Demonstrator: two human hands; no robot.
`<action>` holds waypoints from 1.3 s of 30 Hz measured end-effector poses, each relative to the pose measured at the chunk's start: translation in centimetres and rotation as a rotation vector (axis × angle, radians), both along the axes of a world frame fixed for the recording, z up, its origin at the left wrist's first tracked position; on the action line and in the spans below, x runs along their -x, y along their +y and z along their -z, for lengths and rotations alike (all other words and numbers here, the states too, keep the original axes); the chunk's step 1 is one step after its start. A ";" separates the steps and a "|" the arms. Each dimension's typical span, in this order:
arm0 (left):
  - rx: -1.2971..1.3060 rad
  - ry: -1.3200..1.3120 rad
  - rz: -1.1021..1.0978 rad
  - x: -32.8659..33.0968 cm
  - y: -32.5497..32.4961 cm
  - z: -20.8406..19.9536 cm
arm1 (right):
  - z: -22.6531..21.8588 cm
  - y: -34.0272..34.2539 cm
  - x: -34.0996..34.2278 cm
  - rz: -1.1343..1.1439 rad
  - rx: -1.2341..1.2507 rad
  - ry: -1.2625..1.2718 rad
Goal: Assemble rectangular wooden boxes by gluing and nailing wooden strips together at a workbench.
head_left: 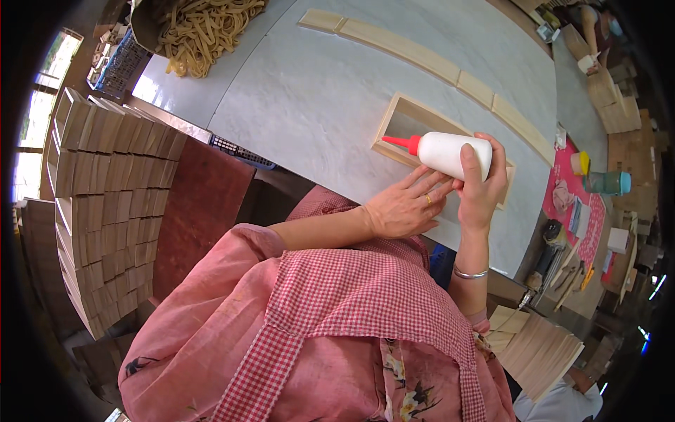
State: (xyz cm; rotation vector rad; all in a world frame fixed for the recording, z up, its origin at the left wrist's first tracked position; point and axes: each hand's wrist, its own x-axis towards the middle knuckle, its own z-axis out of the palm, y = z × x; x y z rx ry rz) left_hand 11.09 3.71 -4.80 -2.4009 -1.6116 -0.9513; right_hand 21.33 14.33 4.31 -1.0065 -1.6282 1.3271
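A white squeeze bottle [450, 156] with a red pointed nozzle lies tilted sideways in my right hand [484, 181]. The fingers are wrapped round its base, and the nozzle points left. Under the bottle, a shallow rectangular frame of pale wood [402, 105] rests on the table; part of it is hidden by the bottle and my hands. My left hand [406, 209], with a ring on one finger, is stretched out flat at the frame's near side, its fingertips just below the bottle. Whether those fingertips touch the frame I cannot tell.
Pale wooden strips [401, 49] lie end to end across the far part of the grey table [302, 91]. Rubber-band-like loops [204, 32] sit at the far left. Stacked wooden boxes [105, 204] stand left, stacked boards [538, 352] right. A jar [608, 183] and another person [598, 35] are further right.
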 end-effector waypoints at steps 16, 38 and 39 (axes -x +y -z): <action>0.036 0.012 -0.020 -0.1 0.1 -0.2 | 0.7 1.0 1.0 0.001 -0.117 -0.030; 0.051 -0.032 0.022 0.1 0.3 -0.2 | 0.8 4.1 3.9 0.144 -0.226 -0.062; 0.054 -0.033 0.023 0.1 0.3 -0.2 | 0.8 4.1 3.9 0.153 -0.229 -0.066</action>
